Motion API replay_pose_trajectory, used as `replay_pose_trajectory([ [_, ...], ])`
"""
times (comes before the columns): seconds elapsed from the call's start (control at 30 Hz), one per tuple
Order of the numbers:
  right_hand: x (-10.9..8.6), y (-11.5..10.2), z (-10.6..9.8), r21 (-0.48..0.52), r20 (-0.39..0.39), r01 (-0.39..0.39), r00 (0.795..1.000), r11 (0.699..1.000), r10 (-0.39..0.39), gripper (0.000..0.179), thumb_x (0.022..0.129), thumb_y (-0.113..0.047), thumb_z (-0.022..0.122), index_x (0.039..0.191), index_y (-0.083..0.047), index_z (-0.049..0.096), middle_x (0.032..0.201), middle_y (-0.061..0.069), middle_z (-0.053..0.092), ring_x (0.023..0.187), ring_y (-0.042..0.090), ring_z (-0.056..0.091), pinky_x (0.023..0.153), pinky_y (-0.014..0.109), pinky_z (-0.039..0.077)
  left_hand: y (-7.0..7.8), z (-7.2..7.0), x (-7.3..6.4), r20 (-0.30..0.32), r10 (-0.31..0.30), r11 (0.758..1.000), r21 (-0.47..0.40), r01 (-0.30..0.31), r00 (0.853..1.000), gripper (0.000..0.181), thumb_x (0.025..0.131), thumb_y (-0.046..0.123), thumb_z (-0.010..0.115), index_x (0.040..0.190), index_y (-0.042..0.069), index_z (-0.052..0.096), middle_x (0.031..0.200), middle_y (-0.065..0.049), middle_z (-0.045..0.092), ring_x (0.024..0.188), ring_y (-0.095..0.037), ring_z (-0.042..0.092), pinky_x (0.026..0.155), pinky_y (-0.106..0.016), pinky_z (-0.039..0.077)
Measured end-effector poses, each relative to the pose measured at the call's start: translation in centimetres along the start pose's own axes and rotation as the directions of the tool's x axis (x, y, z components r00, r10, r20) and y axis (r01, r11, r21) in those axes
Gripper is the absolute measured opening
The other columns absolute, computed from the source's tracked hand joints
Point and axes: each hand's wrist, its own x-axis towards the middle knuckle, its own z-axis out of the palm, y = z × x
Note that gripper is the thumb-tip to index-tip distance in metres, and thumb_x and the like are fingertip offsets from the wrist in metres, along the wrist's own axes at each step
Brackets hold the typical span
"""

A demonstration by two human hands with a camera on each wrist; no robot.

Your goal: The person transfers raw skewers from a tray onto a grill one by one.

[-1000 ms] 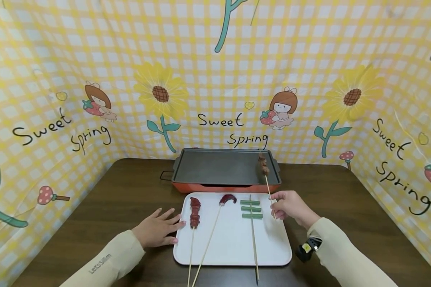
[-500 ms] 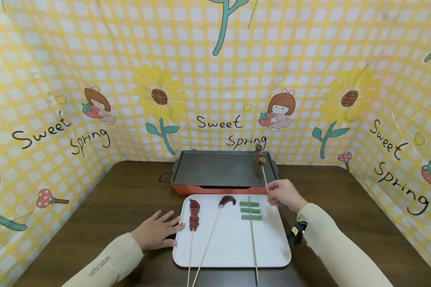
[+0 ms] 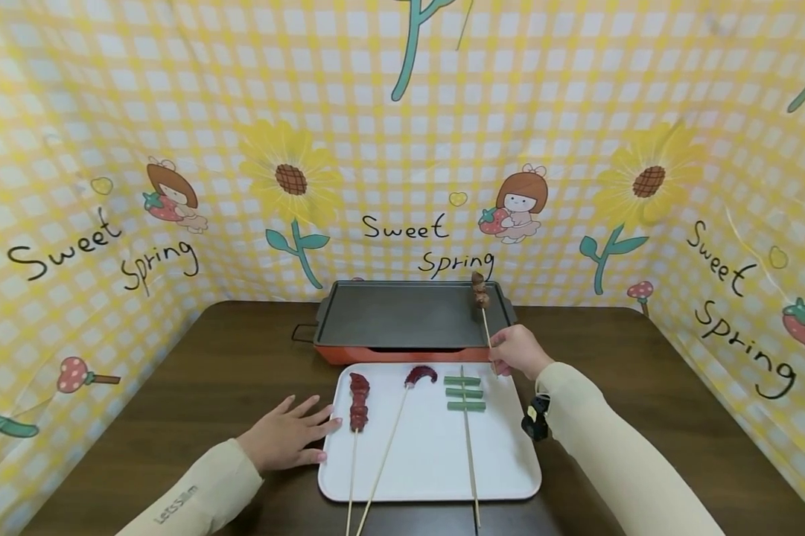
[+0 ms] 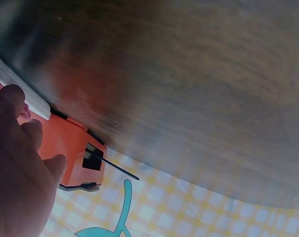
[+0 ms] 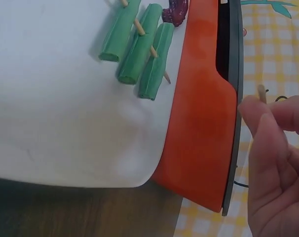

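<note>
My right hand point(image 3: 517, 351) pinches the stick of a brown meat skewer point(image 3: 480, 292), whose meat end points up over the right part of the griddle point(image 3: 402, 316). In the right wrist view, thumb and fingers close around the stick's blunt end point(image 5: 261, 93). My left hand point(image 3: 284, 435) lies with fingers spread, fingertips right at the left rim of a white tray point(image 3: 429, 461). On that tray lie a red meat skewer point(image 3: 359, 402), a skewer with a dark red curled piece point(image 3: 420, 375) and a skewer of green stalk pieces point(image 3: 465, 394).
The griddle has an orange-red base point(image 5: 201, 123) and stands just behind the tray. A thin wire handle point(image 3: 304, 332) juts from its left side. Brown wooden table point(image 3: 174, 402) surrounds both. A yellow checked cloth point(image 3: 389, 134) hangs behind and at the sides.
My right hand has moved forward and slightly left with the brown meat skewer, bringing it farther over the griddle. The left hand has stayed at the tray's edge.
</note>
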Motion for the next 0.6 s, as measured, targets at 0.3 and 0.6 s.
replay_pose_trajectory([
  [0.3,0.05,-0.28,0.70,0.015,-0.011,-0.037,0.999,0.999,0.037,0.022,0.085,0.006,0.059,0.104,0.017,0.058,0.057,0.006,0.058,0.045,0.009,0.053,0.045,0.023,0.047,0.00,0.15,-0.14,-0.002,-0.005,1.000,0.009,0.005,1.000,0.060,0.093,0.055,0.047,0.143,0.021,0.049,0.146,-0.008,0.045,0.138,-0.037,0.031,0.105,-0.060,0.025],
  [0.6,0.03,-0.18,0.79,0.056,-0.024,-0.045,0.999,0.997,0.046,0.013,0.082,0.008,0.058,0.093,0.014,0.059,0.053,0.004,0.056,0.043,0.009,0.053,0.043,0.022,0.046,0.23,-0.19,-0.21,-0.006,-0.007,1.000,0.003,0.007,1.000,0.060,0.093,0.054,0.049,0.142,0.020,0.050,0.145,-0.008,0.046,0.137,-0.037,0.032,0.105,-0.060,0.026],
])
